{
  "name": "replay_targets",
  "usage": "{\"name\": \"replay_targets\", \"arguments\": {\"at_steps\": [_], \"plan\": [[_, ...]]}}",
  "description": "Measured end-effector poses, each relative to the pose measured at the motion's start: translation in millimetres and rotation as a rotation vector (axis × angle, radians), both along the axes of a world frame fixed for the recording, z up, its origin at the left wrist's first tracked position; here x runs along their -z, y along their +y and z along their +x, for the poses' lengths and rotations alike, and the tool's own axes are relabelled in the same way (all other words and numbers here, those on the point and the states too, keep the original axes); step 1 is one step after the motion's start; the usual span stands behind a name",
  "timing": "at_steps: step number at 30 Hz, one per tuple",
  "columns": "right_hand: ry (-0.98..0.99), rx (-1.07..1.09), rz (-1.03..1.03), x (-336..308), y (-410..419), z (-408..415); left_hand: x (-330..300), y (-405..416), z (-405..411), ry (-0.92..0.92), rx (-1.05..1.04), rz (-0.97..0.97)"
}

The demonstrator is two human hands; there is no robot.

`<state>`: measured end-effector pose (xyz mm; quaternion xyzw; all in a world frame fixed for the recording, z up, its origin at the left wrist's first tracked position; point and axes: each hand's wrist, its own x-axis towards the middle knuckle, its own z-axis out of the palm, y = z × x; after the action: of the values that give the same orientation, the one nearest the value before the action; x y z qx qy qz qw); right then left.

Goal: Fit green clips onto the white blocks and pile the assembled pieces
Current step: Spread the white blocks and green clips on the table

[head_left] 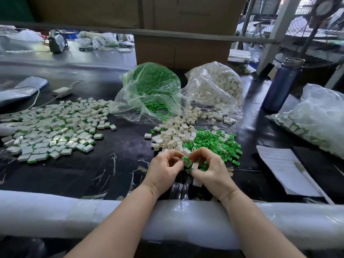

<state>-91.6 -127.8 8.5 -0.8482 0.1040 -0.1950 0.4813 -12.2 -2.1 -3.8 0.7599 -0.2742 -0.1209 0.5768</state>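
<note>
Both hands meet near the front middle of the black table. My left hand pinches a green clip between thumb and fingers. My right hand holds a white block right beside that clip, with more green clips tucked under its fingers. Just behind the hands lie a loose heap of white blocks and a heap of green clips. A wide pile of assembled pieces, white with green edges, spreads over the left of the table.
An open clear bag of green clips and a bag of white blocks stand behind the heaps. A blue bottle, another bag of pieces and a sheet of paper are at the right. White foam padding lines the near edge.
</note>
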Motion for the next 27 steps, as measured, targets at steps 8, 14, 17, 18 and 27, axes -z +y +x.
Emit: {"name": "replay_targets", "arguments": {"at_steps": [8,14,17,18,27], "plan": [[0.062,0.131,-0.336,10.0,-4.0,4.3,1.2,-1.1,1.2,0.090,-0.015,-0.053],[-0.067,0.158,-0.177,9.6,-3.9,4.8,-0.5,-0.2,0.0,0.066,0.024,-0.057],[-0.053,0.092,-0.007,6.8,-0.4,3.0,-2.7,0.2,-2.0,0.027,0.081,-0.066],[-0.037,0.072,0.003,6.4,0.1,2.8,-3.2,0.0,-2.6,0.014,0.094,-0.064],[-0.038,-0.082,0.203,4.4,-1.5,3.6,-4.0,-0.3,-2.5,-0.042,0.100,-0.029]]}}
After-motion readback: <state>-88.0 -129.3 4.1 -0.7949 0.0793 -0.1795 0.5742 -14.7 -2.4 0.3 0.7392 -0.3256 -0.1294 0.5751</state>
